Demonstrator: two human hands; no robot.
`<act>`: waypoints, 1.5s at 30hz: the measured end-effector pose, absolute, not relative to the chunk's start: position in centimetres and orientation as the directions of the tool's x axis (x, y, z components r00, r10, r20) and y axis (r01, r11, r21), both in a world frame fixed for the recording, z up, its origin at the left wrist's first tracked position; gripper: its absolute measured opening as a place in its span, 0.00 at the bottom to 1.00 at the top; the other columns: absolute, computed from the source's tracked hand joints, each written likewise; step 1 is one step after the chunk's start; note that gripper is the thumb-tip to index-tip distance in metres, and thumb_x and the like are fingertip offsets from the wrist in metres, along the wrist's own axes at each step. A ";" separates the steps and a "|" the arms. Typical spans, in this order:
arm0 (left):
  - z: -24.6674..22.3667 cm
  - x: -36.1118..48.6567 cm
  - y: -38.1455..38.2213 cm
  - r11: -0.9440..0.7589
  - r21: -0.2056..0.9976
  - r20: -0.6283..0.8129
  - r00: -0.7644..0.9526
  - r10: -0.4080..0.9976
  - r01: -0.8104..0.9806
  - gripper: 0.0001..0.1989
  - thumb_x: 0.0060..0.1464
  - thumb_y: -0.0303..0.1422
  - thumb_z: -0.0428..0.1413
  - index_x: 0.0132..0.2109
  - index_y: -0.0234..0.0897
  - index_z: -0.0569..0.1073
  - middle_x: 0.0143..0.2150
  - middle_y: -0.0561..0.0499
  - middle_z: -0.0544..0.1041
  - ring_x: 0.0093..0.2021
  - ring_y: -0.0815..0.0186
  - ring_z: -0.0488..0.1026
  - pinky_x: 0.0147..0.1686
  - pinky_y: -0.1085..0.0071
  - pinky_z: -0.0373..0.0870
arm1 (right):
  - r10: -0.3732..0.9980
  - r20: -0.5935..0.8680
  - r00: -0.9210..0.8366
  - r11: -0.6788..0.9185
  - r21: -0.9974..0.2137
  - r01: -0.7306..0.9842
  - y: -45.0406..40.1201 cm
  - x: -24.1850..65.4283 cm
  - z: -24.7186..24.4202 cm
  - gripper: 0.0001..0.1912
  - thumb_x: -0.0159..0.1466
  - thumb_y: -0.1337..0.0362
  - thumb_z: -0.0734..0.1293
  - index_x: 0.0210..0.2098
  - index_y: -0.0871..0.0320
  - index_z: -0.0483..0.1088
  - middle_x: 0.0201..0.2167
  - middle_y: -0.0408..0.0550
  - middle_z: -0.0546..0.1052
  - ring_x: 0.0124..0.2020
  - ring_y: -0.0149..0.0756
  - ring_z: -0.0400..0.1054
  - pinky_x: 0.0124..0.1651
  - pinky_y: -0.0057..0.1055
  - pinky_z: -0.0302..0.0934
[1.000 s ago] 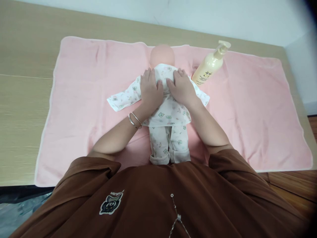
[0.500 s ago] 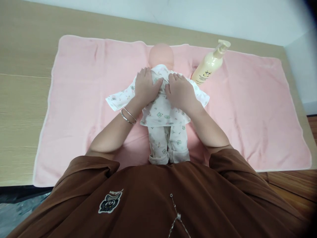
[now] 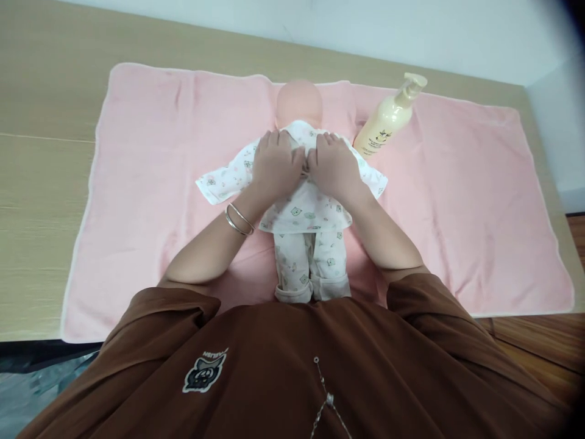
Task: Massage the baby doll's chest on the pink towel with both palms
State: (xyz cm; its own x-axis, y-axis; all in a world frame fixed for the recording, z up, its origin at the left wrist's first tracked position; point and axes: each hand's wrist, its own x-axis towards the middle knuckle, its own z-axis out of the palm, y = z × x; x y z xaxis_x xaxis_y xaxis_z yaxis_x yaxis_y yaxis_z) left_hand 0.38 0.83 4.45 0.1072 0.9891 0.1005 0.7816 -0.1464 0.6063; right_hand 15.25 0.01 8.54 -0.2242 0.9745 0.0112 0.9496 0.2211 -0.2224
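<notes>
A baby doll lies face down, its bald head pointing away from me. It wears a white printed shirt with sleeves spread to both sides, and matching trousers with turned-up cuffs. My left hand rests on the left half of the doll's upper back, fingers laid over the shirt toward the shoulder. On the right half lies my right hand, placed in the same way. Both thumbs point inward and almost meet over the spine, where the cloth is creased between them. Neither palm is visible.
Under the doll is a pink blanket with a pale edge, spread on a wooden table. A cream pump bottle lies tilted on the blanket, right of the doll's head. A white wall stands behind the table.
Both hands have slid slightly down the doll's back, toward me. The thumbs have come closer together, and the shirt is now bunched between them. The doll and bottle stay in place.
</notes>
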 end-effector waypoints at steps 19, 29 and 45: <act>4.8 -0.1 1.6 -0.115 0.576 0.071 0.090 0.993 0.810 0.29 0.72 0.50 0.45 0.64 0.35 0.72 0.68 0.32 0.74 0.75 0.40 0.65 0.79 0.42 0.57 | 0.976 -0.052 -0.212 0.196 -0.217 0.956 -1.1 15.0 9.8 0.24 0.80 0.60 0.53 0.59 0.71 0.71 0.62 0.70 0.75 0.69 0.63 0.67 0.73 0.60 0.62; 6.0 1.1 -1.0 -0.163 0.539 0.069 0.150 0.986 0.826 0.35 0.72 0.49 0.41 0.73 0.28 0.64 0.79 0.32 0.61 0.82 0.42 0.52 0.84 0.44 0.45 | 0.976 -0.046 -0.213 0.194 -0.260 0.946 1.5 16.1 8.6 0.27 0.81 0.56 0.50 0.62 0.72 0.68 0.63 0.68 0.75 0.70 0.59 0.66 0.76 0.56 0.58; 3.9 0.1 1.5 -0.123 0.648 0.057 0.113 0.992 0.752 0.43 0.67 0.66 0.32 0.66 0.39 0.68 0.72 0.34 0.69 0.79 0.40 0.57 0.81 0.36 0.48 | 0.973 0.031 -0.227 0.225 -0.316 0.922 2.0 15.3 6.8 0.26 0.78 0.59 0.54 0.65 0.70 0.68 0.67 0.66 0.72 0.73 0.60 0.62 0.77 0.59 0.57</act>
State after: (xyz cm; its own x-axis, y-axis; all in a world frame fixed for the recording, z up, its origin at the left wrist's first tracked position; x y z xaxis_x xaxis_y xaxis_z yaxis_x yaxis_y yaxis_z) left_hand 0.11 1.48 3.94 0.1128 0.9920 0.0569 0.7517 -0.1226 0.6480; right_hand 15.30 1.99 6.79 -0.2271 0.9734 0.0307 0.9218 0.2250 -0.3156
